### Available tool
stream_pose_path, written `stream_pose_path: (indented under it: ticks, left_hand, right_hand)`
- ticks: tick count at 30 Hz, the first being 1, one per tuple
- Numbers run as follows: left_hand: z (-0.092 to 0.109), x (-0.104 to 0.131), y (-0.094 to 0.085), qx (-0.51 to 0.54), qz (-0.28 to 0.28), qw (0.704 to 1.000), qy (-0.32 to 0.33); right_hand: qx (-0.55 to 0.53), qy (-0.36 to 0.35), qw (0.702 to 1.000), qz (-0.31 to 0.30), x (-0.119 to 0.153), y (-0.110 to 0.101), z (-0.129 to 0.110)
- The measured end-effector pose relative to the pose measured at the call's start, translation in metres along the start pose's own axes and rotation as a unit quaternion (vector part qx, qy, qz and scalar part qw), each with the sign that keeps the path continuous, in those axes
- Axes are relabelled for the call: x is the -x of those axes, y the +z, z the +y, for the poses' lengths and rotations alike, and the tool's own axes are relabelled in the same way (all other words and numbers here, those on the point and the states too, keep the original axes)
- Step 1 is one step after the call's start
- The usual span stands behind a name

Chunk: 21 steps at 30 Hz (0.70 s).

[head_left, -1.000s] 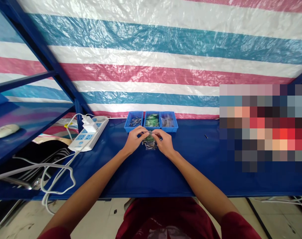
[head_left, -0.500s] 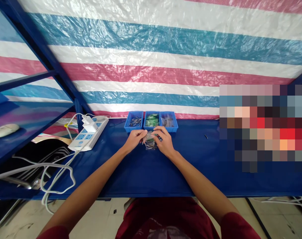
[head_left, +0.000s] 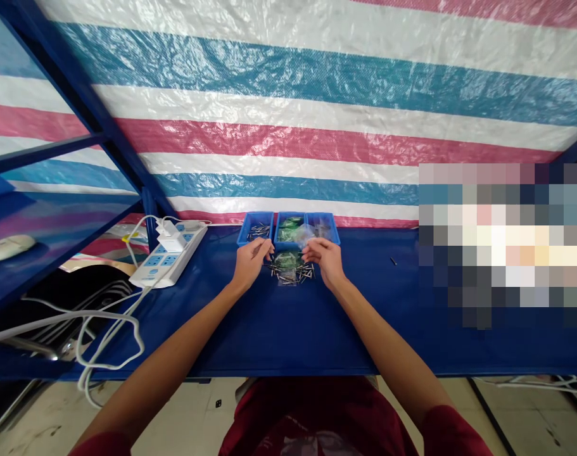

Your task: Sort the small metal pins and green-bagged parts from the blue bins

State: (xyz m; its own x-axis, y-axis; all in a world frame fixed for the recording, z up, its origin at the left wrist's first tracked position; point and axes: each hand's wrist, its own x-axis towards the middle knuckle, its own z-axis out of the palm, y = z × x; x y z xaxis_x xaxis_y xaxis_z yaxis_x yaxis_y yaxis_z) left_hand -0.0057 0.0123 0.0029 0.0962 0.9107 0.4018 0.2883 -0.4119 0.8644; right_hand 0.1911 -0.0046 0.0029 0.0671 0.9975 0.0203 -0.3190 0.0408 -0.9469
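Observation:
Small metal pieces like screws point(head_left: 292, 273) lie in a loose pile on the blue table, with green and clear plastic bags point(head_left: 287, 259) among them. My left hand point(head_left: 251, 261) is at the pile's left edge, fingers pinched together; anything between them is too small to make out. On the right side, my right hand point(head_left: 325, 258) is closed on a clear plastic bag point(head_left: 307, 235) that sticks up from its fingers in front of the bins. Behind the pile stand three blue bins: metal pieces in the left bin point(head_left: 256, 228), green bags in the middle one point(head_left: 291, 228), clear bags in the right one point(head_left: 334, 235).
A white power strip point(head_left: 170, 256) with plugs and looped white cables point(head_left: 136, 323) lies at the left. A small dark piece point(head_left: 393, 260) rests on the table to the right. Beyond it is a blurred-out area. A white mouse point(head_left: 7, 247) sits on the left shelf.
My hands have moved apart, uncovering the pile between them. The clear bag now stands out from my right hand, higher and farther right than before.

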Motion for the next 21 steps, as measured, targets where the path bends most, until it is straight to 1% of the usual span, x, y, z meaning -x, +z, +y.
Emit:
stream_pose_path:
  ticks: [1, 2, 3, 4, 6, 7, 8, 9, 11, 13, 14, 15, 17, 21]
  left_hand:
    - [0.000, 0.000, 0.000, -0.013, 0.003, 1.000, 0.004]
    - [0.000, 0.000, -0.001, -0.027, 0.007, 1.000, 0.010]
    - [-0.001, -0.001, -0.001, -0.045, 0.010, 0.999, 0.019]
    - [-0.001, -0.001, -0.002, -0.069, 0.012, 0.997, 0.031]
    - [-0.002, -0.004, -0.005, -0.132, 0.002, 0.989, 0.066]
    - [-0.003, -0.005, -0.006, -0.167, -0.011, 0.982, 0.087]
    - [-0.004, -0.006, -0.008, -0.199, -0.030, 0.974, 0.108]
    - [-0.006, -0.007, -0.009, -0.226, -0.054, 0.964, 0.126]
    - [-0.008, -0.007, -0.011, -0.260, -0.110, 0.947, 0.156]
    - [-0.011, -0.006, -0.012, -0.277, -0.167, 0.929, 0.178]
    - [-0.012, -0.006, -0.011, -0.282, -0.191, 0.921, 0.187]
    - [-0.014, -0.005, -0.011, -0.286, -0.209, 0.915, 0.194]
    - [-0.016, -0.003, -0.008, -0.289, -0.236, 0.906, 0.203]
    - [-0.020, -0.001, -0.004, -0.283, -0.261, 0.900, 0.206]
  right_hand:
    - [-0.026, 0.009, 0.999, 0.042, -0.001, -0.001, -0.001]
    - [-0.041, 0.022, 0.997, 0.068, -0.002, -0.002, -0.002]
    - [-0.042, 0.037, 0.995, 0.078, -0.003, -0.003, -0.002]
    - [-0.030, 0.050, 0.995, 0.076, -0.003, -0.003, -0.002]
    - [0.036, 0.044, 0.997, 0.061, -0.003, -0.005, -0.001]
    - [0.094, 0.020, 0.994, 0.053, -0.003, -0.006, -0.001]
    - [0.167, -0.015, 0.985, 0.047, -0.002, -0.007, 0.000]
    - [0.250, -0.058, 0.966, 0.040, -0.002, -0.008, 0.001]
    - [0.409, -0.132, 0.903, 0.016, -0.002, -0.009, 0.004]
    - [0.516, -0.158, 0.842, -0.020, -0.002, -0.010, 0.006]
    - [0.547, -0.157, 0.821, -0.039, -0.002, -0.010, 0.008]
    - [0.568, -0.152, 0.807, -0.053, -0.002, -0.010, 0.009]
    - [0.588, -0.146, 0.793, -0.069, -0.002, -0.008, 0.012]
    - [0.597, -0.149, 0.784, -0.086, 0.001, -0.005, 0.015]
